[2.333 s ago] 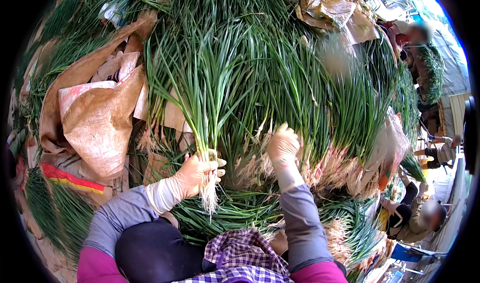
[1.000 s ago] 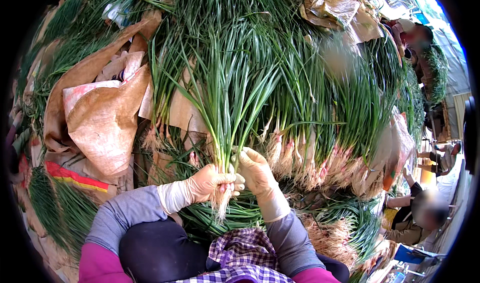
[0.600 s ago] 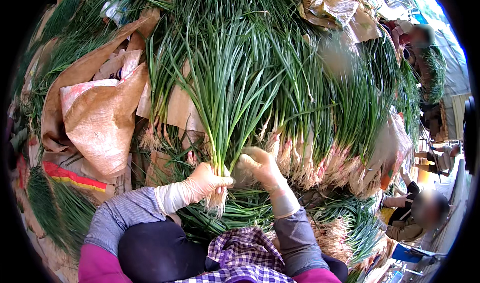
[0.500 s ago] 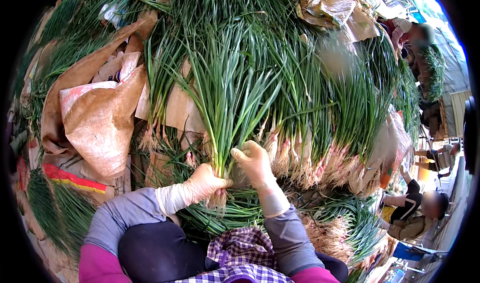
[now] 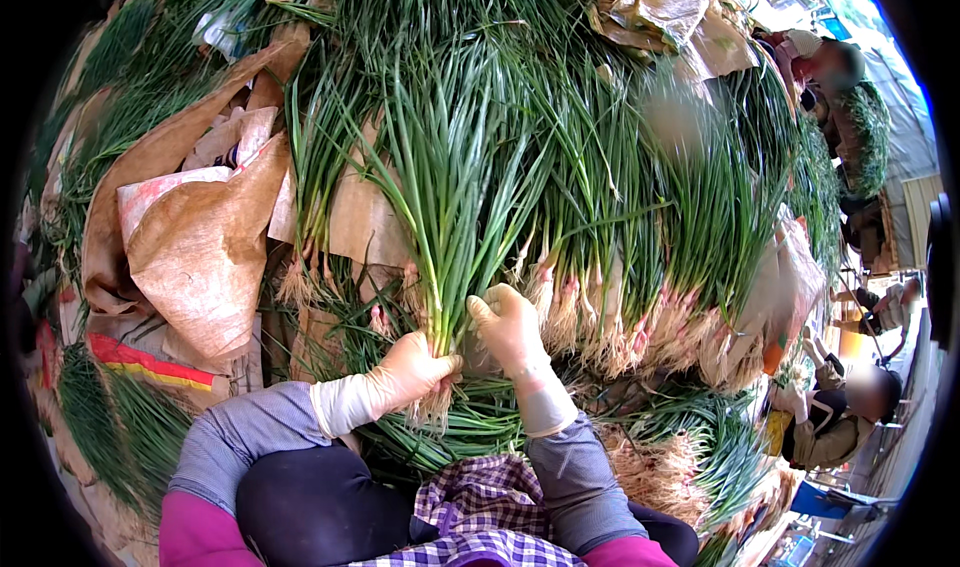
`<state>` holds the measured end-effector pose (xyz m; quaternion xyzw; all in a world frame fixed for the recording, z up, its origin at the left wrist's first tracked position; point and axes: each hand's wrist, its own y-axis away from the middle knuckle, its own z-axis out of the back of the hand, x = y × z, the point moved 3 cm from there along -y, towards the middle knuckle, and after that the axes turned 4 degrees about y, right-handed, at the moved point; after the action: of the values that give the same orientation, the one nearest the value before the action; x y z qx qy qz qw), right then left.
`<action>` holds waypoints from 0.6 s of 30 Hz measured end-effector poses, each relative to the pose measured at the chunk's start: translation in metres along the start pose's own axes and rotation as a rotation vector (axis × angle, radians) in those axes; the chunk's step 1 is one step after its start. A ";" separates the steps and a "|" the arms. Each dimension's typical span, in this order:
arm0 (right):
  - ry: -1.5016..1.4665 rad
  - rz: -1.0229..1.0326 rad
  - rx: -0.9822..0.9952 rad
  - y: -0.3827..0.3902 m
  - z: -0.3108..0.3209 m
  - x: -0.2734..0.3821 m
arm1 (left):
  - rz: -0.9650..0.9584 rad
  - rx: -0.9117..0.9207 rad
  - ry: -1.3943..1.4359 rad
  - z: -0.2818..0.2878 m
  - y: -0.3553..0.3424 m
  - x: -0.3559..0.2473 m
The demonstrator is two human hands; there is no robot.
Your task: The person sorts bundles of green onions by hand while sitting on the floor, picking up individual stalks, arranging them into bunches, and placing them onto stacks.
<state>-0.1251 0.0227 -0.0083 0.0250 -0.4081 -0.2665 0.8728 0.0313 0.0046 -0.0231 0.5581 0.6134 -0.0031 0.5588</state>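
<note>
A bunch of green onions [image 5: 430, 237] stands upright in front of me, roots down and leaves fanning away. My left hand [image 5: 412, 369], in a pale glove, is closed around its lower stems. Pale roots [image 5: 432, 407] hang below that hand. My right hand [image 5: 512, 335], gloved too, is beside the stems on the right. Its fingers are curled and its thumb lies near the bunch's edge; what they hold, if anything, is hidden. More green onions [image 5: 660, 257] lie in a row just beyond and to the right, roots toward me.
Brown paper sacking [image 5: 205, 257] is crumpled on the left, above a sack with a red and yellow stripe [image 5: 150, 360]. Another onion pile [image 5: 665, 467] lies by my right forearm. Crumpled wrapping [image 5: 660, 12] sits at the back. A person [image 5: 835, 417] sits at far right, others beyond.
The held leaves are gathered into a narrower fan, those on the right having shifted left. My left hand moved slightly left and my right hand slightly right. At far right, a person's arms moved.
</note>
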 end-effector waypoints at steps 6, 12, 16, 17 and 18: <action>0.524 0.209 -0.054 0.015 -0.009 0.026 | 0.119 0.000 0.216 0.001 -0.003 0.012; 0.696 0.294 0.255 0.000 0.014 -0.034 | 0.123 0.241 0.833 0.006 0.010 -0.019; 0.623 -0.029 -0.044 -0.032 0.058 -0.033 | 0.115 0.110 0.921 0.034 -0.005 -0.017; 0.514 -0.197 -0.103 -0.047 0.070 -0.032 | 0.131 0.194 0.938 0.029 -0.004 -0.016; 0.614 -0.233 -0.179 -0.067 0.073 -0.044 | 0.154 0.233 0.933 0.019 -0.001 -0.022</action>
<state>-0.2311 -0.0008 -0.0074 0.0738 -0.0955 -0.3792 0.9174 0.0387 -0.0224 -0.0159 0.6027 0.7508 0.2202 0.1567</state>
